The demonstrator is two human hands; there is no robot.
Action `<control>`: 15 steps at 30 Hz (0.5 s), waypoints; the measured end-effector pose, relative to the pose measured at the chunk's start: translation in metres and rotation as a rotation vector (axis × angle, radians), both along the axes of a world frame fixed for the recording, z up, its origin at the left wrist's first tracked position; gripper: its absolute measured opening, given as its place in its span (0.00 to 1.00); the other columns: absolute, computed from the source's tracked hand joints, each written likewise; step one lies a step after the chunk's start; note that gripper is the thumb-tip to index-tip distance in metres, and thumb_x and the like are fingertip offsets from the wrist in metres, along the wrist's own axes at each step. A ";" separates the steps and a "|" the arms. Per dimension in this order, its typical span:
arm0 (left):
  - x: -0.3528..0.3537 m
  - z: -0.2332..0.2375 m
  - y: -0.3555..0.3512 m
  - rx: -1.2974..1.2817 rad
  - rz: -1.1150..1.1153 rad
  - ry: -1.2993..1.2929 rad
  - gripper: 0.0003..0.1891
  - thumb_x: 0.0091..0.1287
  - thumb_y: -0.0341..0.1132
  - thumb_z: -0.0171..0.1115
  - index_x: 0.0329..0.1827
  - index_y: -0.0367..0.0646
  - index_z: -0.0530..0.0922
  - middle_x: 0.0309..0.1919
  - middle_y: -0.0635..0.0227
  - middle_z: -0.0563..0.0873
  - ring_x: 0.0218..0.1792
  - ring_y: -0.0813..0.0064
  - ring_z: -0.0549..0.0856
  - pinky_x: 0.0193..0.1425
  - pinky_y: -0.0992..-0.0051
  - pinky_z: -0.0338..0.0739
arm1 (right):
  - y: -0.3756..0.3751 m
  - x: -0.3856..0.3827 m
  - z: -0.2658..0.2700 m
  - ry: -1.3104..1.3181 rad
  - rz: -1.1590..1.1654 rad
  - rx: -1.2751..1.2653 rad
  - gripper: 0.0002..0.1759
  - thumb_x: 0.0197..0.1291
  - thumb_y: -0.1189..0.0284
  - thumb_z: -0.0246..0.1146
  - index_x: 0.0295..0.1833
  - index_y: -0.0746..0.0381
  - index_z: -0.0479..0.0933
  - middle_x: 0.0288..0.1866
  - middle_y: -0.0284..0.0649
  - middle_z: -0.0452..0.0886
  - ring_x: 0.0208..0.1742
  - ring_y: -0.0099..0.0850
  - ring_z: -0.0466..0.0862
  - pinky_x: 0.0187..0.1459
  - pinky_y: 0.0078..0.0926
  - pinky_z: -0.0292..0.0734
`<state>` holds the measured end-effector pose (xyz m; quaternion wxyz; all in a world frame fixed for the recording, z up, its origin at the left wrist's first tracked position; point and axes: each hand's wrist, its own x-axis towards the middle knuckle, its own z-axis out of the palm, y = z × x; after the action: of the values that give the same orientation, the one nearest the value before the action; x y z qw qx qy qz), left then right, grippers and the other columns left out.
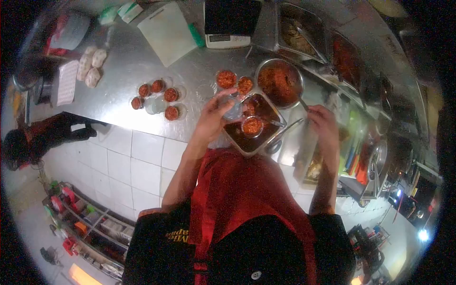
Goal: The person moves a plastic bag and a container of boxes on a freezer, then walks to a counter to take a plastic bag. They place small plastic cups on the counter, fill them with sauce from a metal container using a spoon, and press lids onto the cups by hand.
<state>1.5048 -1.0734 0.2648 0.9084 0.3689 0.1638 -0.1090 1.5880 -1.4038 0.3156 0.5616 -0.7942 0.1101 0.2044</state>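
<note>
My left hand (216, 114) has its fingers closed round a small clear plastic cup (232, 110), over the left edge of a square metal container (242, 150). Dark sauce lies in that container, along with a cup of red chopped filling (252, 126). My right hand (323, 118) grips the metal handle of a spoon (304, 103); its far end is in a round metal bowl (258, 90) of red chili mix. Two more filled cups, one large (226, 79) and one beside it (245, 85), stand between my left hand and the bowl.
Several filled cups (171, 95) stand left on the steel counter (123, 61). A white cutting board (166, 35) and a digital scale (228, 41) lie at the back. Food trays (304, 35) line the back right. Wrapped bundles (92, 64) sit far left.
</note>
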 end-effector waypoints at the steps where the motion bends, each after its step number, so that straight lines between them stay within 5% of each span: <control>1: 0.001 0.000 -0.001 0.000 -0.002 0.013 0.21 0.75 0.32 0.58 0.70 0.42 0.70 0.62 0.56 0.81 0.56 0.57 0.85 0.57 0.57 0.84 | 0.004 -0.002 0.008 0.002 0.007 0.007 0.10 0.58 0.74 0.67 0.46 0.60 0.85 0.30 0.26 0.78 0.26 0.15 0.68 0.28 0.17 0.60; 4: 0.001 -0.002 0.000 -0.008 0.003 0.010 0.20 0.76 0.31 0.57 0.69 0.41 0.70 0.61 0.57 0.80 0.55 0.59 0.85 0.55 0.58 0.85 | 0.022 -0.006 0.025 -0.027 -0.015 0.019 0.10 0.60 0.75 0.66 0.47 0.61 0.85 0.32 0.26 0.80 0.28 0.16 0.70 0.30 0.18 0.63; 10: 0.000 0.001 -0.001 -0.038 0.005 0.010 0.19 0.76 0.30 0.56 0.68 0.40 0.70 0.61 0.58 0.79 0.55 0.61 0.85 0.54 0.60 0.86 | 0.094 -0.020 0.043 -0.273 0.452 -0.160 0.09 0.64 0.76 0.65 0.49 0.62 0.83 0.47 0.39 0.87 0.43 0.29 0.86 0.50 0.28 0.78; 15: -0.003 -0.015 0.000 -0.071 0.025 -0.056 0.19 0.76 0.28 0.54 0.69 0.41 0.69 0.62 0.59 0.79 0.56 0.63 0.83 0.54 0.60 0.87 | 0.145 -0.039 0.025 -0.680 0.580 -0.317 0.13 0.61 0.78 0.63 0.51 0.57 0.82 0.47 0.38 0.83 0.41 0.39 0.87 0.44 0.34 0.83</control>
<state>1.5014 -1.0732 0.2493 0.9263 0.3374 0.1393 -0.0930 1.5491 -1.2584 0.3407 0.3574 -0.8900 -0.2764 0.0618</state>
